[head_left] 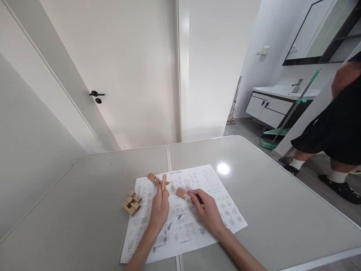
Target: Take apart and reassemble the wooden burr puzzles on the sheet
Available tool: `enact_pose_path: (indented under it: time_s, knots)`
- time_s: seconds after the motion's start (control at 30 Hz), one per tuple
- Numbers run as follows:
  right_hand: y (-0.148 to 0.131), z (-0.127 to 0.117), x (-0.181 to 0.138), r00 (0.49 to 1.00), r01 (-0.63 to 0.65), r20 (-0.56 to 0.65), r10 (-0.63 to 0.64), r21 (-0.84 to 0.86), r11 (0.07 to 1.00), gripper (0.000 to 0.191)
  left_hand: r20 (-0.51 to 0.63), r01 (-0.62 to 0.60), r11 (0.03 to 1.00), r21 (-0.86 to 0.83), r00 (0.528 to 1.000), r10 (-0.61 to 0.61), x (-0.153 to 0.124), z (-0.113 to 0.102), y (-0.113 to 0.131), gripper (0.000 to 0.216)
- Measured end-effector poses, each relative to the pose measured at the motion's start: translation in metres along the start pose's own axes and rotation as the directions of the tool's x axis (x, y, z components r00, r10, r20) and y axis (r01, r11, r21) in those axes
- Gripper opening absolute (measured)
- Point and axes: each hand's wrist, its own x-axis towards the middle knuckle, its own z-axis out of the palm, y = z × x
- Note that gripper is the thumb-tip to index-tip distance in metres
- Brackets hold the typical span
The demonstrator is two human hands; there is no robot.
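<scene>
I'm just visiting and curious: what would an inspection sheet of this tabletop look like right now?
Surface: grey table, seam down the middle, light glare.
Job's things: printed sheet; wooden bar; flat piece; notched piece; part-built block at the sheet's left edge.
Clutter: nothing seen.
Hands: left hand pinches the wooden bar; right hand grips the flat piece.
Cables: nothing seen.
Surroundings: door, vanity, mop, a person standing by.
</scene>
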Motion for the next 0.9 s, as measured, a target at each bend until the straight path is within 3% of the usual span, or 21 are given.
enact_pose_path:
  time_s: [0.2,0.4,0.53,0.67,0.8,0.9]
  knots:
    - [0.011,-0.007,0.003,0.993,-0.065,-0.115,0.04,-0.225,0.972,0.039,-0.197,-0.001,0.968,0.25,0.979,0.052,0.017,-0.022,-0.011,0.031]
    - [0.023,-0.008,0.004,0.983,-0.091,-0.183,0.03,-0.332,0.939,0.039,-0.235,-0.034,0.88,0.475,0.958,0.164,0.048,-0.032,-0.018,0.038]
    - [0.028,-0.01,0.005,0.971,-0.101,-0.238,0.01,-0.374,0.922,0.039,-0.182,-0.061,0.842,0.537,0.966,0.186,0.066,-0.039,-0.022,0.051]
    - [0.033,-0.011,0.007,0.963,-0.074,-0.265,-0.041,-0.411,0.908,0.042,-0.115,-0.107,0.839,0.533,0.974,0.197,0.072,-0.046,-0.023,0.045]
    - [0.032,-0.013,0.008,0.951,-0.059,-0.299,-0.08,-0.429,0.901,0.045,-0.04,-0.192,0.86,0.472,0.97,0.238,0.059,-0.041,-0.016,0.046]
    - [0.021,-0.014,0.009,0.956,-0.005,-0.273,-0.112,-0.394,0.919,0.039,0.039,-0.26,0.879,0.4,0.963,0.267,0.037,-0.024,-0.006,0.055]
